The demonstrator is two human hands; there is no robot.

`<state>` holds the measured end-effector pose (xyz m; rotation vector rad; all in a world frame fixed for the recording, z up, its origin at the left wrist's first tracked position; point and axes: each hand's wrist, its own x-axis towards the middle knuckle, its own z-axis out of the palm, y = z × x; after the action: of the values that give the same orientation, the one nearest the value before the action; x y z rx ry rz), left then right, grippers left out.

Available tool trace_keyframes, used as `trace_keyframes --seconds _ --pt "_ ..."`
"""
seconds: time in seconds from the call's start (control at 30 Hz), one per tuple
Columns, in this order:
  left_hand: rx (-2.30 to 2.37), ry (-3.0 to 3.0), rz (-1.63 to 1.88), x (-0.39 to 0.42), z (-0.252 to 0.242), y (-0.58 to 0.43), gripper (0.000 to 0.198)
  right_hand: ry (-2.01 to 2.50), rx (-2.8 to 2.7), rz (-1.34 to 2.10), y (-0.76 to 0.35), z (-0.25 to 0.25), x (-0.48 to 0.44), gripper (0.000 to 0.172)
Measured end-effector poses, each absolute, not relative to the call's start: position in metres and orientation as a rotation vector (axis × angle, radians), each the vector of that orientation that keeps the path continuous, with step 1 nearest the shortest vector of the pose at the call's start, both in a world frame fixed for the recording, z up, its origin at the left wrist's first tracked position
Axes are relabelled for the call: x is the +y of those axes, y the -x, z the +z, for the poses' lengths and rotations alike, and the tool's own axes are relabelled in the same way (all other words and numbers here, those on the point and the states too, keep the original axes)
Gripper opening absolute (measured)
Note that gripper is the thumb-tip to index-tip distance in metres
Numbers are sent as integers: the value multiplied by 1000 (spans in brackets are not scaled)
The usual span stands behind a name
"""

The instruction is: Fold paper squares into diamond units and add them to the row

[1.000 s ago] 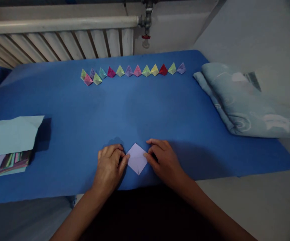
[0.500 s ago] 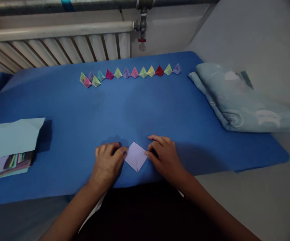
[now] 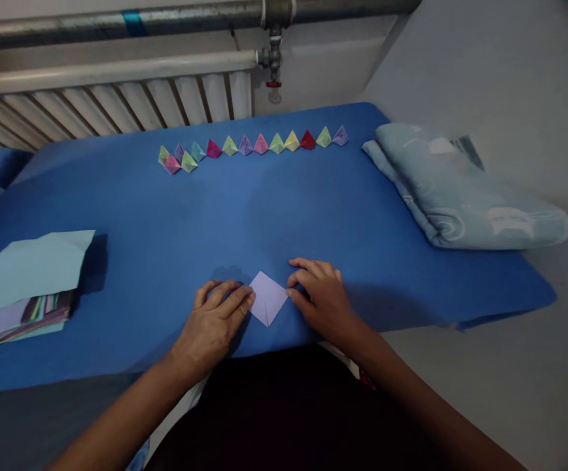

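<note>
A lilac square of folded paper [image 3: 268, 297] lies like a diamond on the blue-covered surface, with a slit or crease running from its middle to its near corner. My left hand [image 3: 214, 320] has its fingers close together, their tips pressed on the paper's left corner. At the right corner, the thumb and forefinger of my right hand [image 3: 322, 297] pinch the edge, while its other fingers stay curled above the cover.
Several small folded paper pieces [image 3: 261, 144] in many colours stand in a row at the back. To the left lies a stack of coloured paper [image 3: 43, 265]. A folded pale green blanket [image 3: 461, 190] rests at right. A radiator [image 3: 131, 104] borders the far side.
The fingers of my left hand have straightened and come down on the paper's left corner. My right hand stays at the right corner. The whole view has shifted slightly.
</note>
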<state>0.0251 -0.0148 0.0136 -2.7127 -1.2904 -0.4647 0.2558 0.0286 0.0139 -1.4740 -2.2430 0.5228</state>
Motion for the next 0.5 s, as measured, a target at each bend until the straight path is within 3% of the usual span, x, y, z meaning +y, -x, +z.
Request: trace_keyframes --seconds 0.23,0.5 --pt "-1279 2860 -575 -3 23 -29 24 1062 -2535 562 -245 17 23 36" --pt "-1121 2861 -573 4 20 -22 19 1062 -2500 649 -247 17 28 28"
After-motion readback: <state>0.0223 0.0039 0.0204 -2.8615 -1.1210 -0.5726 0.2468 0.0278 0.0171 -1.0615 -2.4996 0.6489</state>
